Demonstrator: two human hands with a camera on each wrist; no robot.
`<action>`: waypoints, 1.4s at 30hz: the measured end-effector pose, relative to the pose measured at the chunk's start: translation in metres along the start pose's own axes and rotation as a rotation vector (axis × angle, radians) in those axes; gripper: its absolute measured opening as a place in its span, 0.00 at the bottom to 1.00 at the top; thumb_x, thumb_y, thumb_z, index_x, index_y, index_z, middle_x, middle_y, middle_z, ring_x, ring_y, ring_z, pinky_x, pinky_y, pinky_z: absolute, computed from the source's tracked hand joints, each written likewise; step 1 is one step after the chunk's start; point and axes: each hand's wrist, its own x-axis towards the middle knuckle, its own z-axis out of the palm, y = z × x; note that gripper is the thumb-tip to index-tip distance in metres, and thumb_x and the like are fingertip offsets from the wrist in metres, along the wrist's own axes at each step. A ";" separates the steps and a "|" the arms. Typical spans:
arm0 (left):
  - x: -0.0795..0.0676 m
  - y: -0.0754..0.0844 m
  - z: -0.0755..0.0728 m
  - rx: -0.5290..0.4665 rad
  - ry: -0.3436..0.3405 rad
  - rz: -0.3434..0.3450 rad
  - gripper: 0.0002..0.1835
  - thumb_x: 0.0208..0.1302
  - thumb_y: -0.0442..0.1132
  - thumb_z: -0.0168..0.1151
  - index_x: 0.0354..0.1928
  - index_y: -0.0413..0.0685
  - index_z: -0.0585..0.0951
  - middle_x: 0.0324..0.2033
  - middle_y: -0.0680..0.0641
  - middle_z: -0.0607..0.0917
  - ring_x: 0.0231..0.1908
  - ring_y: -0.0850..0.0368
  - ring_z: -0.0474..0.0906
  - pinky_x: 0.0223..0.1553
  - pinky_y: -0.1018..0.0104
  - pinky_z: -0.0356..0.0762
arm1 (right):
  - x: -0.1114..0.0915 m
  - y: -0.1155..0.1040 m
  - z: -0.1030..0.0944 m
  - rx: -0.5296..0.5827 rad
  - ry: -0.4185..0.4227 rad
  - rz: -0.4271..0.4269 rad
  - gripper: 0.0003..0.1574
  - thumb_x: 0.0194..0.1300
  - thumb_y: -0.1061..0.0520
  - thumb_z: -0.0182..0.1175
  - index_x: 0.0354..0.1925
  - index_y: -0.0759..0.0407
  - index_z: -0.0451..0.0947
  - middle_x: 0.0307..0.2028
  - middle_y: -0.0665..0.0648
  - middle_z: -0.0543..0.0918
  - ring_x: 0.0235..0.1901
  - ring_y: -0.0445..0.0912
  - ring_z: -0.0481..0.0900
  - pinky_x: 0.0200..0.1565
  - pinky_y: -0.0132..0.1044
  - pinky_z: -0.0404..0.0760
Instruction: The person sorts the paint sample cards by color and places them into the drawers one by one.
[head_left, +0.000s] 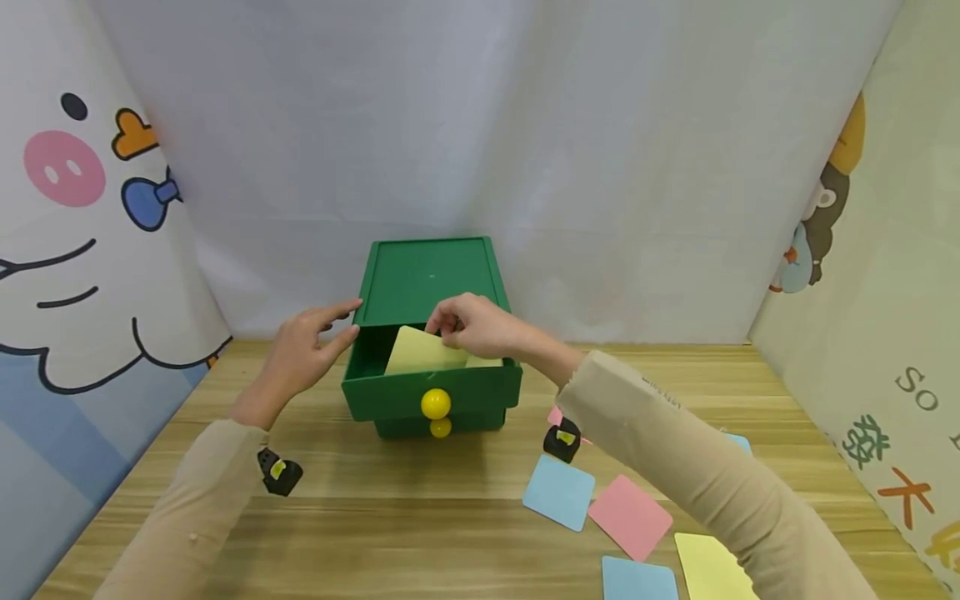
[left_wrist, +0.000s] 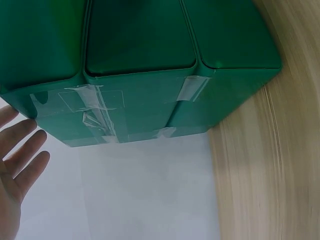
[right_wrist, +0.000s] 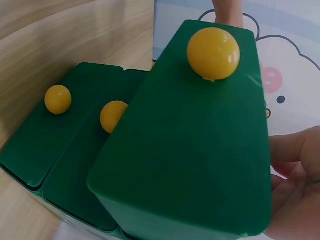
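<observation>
A green drawer cabinet (head_left: 432,279) with yellow ball knobs (head_left: 436,404) stands on the table. Its top drawer (head_left: 375,396) is pulled out. Inside it, a yellow card (head_left: 420,352) leans up above the front panel, and a second yellow piece (head_left: 483,362) shows to its right. My right hand (head_left: 480,327) reaches over the drawer and pinches the tilted yellow card at its upper edge. The card is out of sight in the right wrist view, behind the drawer front (right_wrist: 190,135). Beside the cabinet, my left hand (head_left: 303,346) rests extended fingertips against its upper left edge.
On the table at right lie blue cards (head_left: 558,493), a pink card (head_left: 632,517) and a yellow card (head_left: 712,567), partly under my right sleeve (head_left: 675,442). Clear tape (left_wrist: 192,88) runs across the cabinet's back. A white cloth (head_left: 450,125) hangs behind; printed cloths flank both sides.
</observation>
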 end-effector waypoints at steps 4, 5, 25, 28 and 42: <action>0.001 0.000 0.000 0.003 0.003 0.004 0.20 0.64 0.40 0.55 0.56 0.39 0.74 0.49 0.35 0.78 0.45 0.42 0.75 0.43 0.47 0.75 | 0.003 0.002 0.005 -0.054 0.042 -0.038 0.13 0.63 0.70 0.51 0.43 0.66 0.78 0.32 0.57 0.77 0.32 0.46 0.71 0.35 0.29 0.72; 0.001 -0.001 0.000 0.006 0.004 0.005 0.20 0.64 0.40 0.55 0.56 0.39 0.74 0.49 0.35 0.78 0.45 0.42 0.75 0.43 0.47 0.75 | 0.003 0.002 0.006 -0.068 0.050 -0.046 0.13 0.63 0.70 0.51 0.44 0.66 0.78 0.32 0.58 0.78 0.32 0.46 0.71 0.35 0.28 0.72; 0.000 0.000 -0.001 -0.014 -0.005 0.003 0.20 0.65 0.40 0.55 0.57 0.39 0.74 0.50 0.35 0.77 0.46 0.41 0.74 0.43 0.46 0.74 | -0.010 0.007 -0.012 -0.126 0.139 -0.126 0.15 0.60 0.69 0.54 0.47 0.67 0.77 0.44 0.62 0.78 0.40 0.50 0.76 0.43 0.35 0.76; 0.000 0.000 -0.001 -0.013 -0.008 0.000 0.21 0.64 0.40 0.55 0.57 0.39 0.74 0.50 0.35 0.77 0.46 0.41 0.74 0.43 0.46 0.74 | -0.024 0.013 -0.025 -0.098 0.156 -0.152 0.15 0.59 0.69 0.55 0.47 0.69 0.76 0.44 0.64 0.78 0.40 0.51 0.76 0.45 0.38 0.76; 0.000 -0.001 -0.001 -0.010 -0.013 -0.007 0.21 0.65 0.41 0.54 0.57 0.38 0.73 0.50 0.34 0.77 0.47 0.40 0.74 0.43 0.45 0.74 | -0.127 0.085 -0.057 -0.098 0.180 -0.032 0.17 0.56 0.69 0.58 0.46 0.73 0.75 0.36 0.61 0.77 0.35 0.50 0.75 0.34 0.38 0.77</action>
